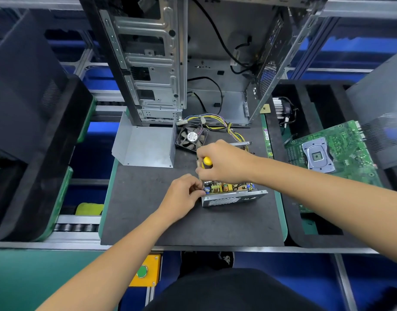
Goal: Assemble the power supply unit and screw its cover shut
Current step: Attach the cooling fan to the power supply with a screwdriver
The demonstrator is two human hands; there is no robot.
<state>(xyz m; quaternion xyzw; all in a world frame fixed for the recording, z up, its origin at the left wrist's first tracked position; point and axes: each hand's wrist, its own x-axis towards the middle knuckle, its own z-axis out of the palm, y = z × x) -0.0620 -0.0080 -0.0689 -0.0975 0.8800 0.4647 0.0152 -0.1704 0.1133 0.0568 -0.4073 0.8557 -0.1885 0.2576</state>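
The power supply unit [232, 194] sits open on the black mat [148, 216], its cover [146, 144] lying apart behind. The right hand [226, 162] grips a screwdriver [206, 163] upright while the left hand's [184, 195] fingers pinch at its tip, probably steadying a board screw. Next likely comes driving it down squarely.

I'm seeing a dark mat [170, 221] carrying the open power supply [233, 196], its grey cover [146, 147], a fan [192, 136], wires [217, 122] and a computer case [181, 63].
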